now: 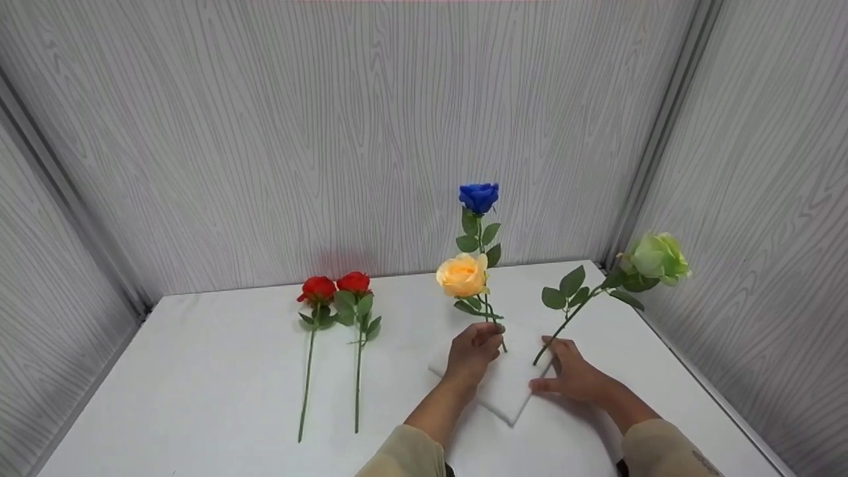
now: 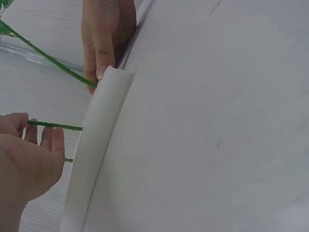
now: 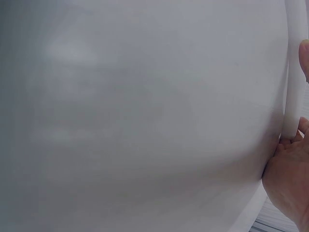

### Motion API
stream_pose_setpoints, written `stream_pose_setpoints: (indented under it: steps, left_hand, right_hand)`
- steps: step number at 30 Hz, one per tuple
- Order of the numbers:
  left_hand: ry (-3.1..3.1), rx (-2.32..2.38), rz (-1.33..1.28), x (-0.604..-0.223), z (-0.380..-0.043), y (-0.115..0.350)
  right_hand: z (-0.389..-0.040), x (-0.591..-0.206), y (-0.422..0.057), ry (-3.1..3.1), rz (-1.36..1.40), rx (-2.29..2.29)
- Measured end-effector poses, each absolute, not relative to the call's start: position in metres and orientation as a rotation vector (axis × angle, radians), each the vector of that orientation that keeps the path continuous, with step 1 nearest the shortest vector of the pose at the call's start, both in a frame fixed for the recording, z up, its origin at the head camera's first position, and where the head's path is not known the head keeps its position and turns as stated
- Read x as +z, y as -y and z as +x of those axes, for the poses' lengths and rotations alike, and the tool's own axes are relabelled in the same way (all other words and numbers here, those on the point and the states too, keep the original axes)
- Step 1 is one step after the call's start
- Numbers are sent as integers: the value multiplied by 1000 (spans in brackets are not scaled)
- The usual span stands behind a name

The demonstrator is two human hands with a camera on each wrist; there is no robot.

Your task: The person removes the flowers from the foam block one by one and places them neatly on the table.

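In the head view my left hand [image 1: 469, 354] pinches the green stem of a peach-yellow rose [image 1: 462, 275]. The stem's lower end meets a white foam board [image 1: 511, 397] lying flat with one corner towards me. Behind it a blue rose [image 1: 478, 198] stands upright, its stem base partly hidden by my left hand. A pale green rose [image 1: 657, 257] leans right, its stem ending at the board's right side. There my right hand [image 1: 578, 371] holds the board's edge between thumb and fingers. The left wrist view shows the left hand [image 2: 34, 162] around a stem beside the board's edge.
Two red roses, one on the left [image 1: 318, 290] and one beside it [image 1: 354, 283], lie on the white table [image 1: 218, 377] with stems towards me. Grey wood-patterned panels [image 1: 298, 132] enclose the table at the back and both sides.
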State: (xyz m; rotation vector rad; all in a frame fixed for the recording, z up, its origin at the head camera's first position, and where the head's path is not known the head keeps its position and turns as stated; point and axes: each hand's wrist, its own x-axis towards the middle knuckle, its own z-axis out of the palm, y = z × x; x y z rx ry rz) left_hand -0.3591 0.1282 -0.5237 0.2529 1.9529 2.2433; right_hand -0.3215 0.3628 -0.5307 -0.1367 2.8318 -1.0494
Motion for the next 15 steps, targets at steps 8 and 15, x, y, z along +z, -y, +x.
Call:
stream_pose_setpoints:
  steps: [8, 15]
  left_hand:
    - [-1870, 2309, 234, -527, -358, -129]
    - [-1820, 2358, 256, -530, -355, -127]
  right_hand:
    - [-323, -531, -366, -2801, -122, -1062]
    - [-322, -531, -365, -2789, -148, -1089]
